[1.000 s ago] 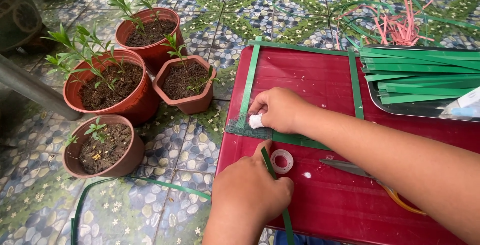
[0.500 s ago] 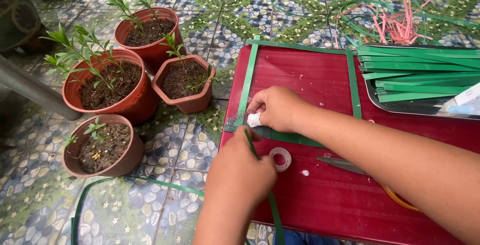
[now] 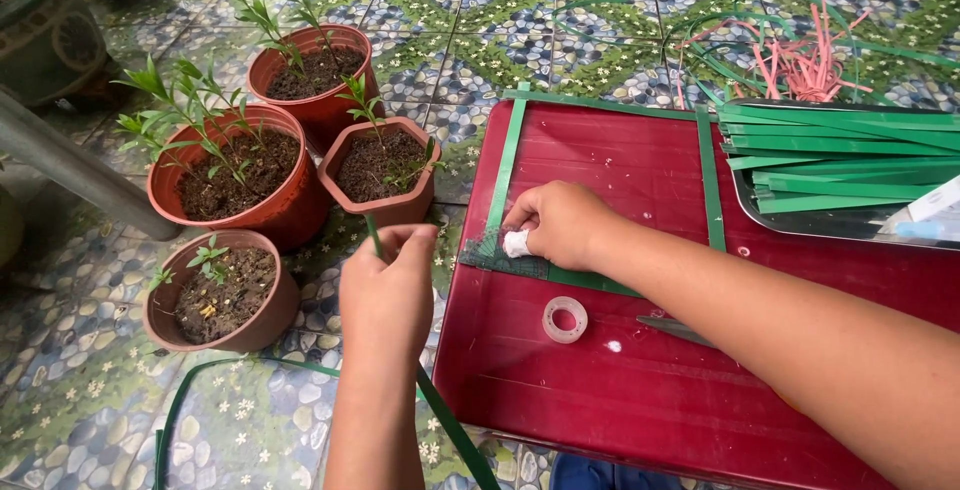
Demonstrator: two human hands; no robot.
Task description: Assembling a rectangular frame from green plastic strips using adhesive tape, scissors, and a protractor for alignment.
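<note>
Head view, read from the left: four terracotta-coloured pots of soil with small green seedlings stand bunched on the tiled floor, the small round pot (image 3: 222, 290) nearest, a wide pot (image 3: 238, 175) behind it, a tall pot (image 3: 315, 75) at the back and a six-sided pot (image 3: 382, 170) beside the red tray. A darker planter (image 3: 45, 20) sits at the far left corner.

The left hand (image 3: 388, 290) is closed around one green strip (image 3: 455, 430), which runs through the fist, its tip showing just above the thumb and its long end trailing down past the wrist toward the lower edge.

On the red tray (image 3: 600, 400), the right hand (image 3: 560, 222) is curled, fingertips pinching a small white piece (image 3: 516, 243) and pressing it where two green strips cross. Three strips lie as a frame on the tray: one upright at left (image 3: 505, 165), one upright at right (image 3: 709, 185), one flat across under the hand (image 3: 590, 280). One roll of clear tape (image 3: 565, 319) lies just below the hand, and a thin metal blade (image 3: 675, 329) beside the forearm.

At right, a metal tray (image 3: 800, 222) holds a stack of green strips (image 3: 840, 155), too overlapped to count. Pink strips (image 3: 800, 60) lie beyond it.

The floor (image 3: 80, 420) is patterned tile, blue pebbles and green floral diamonds.
</note>
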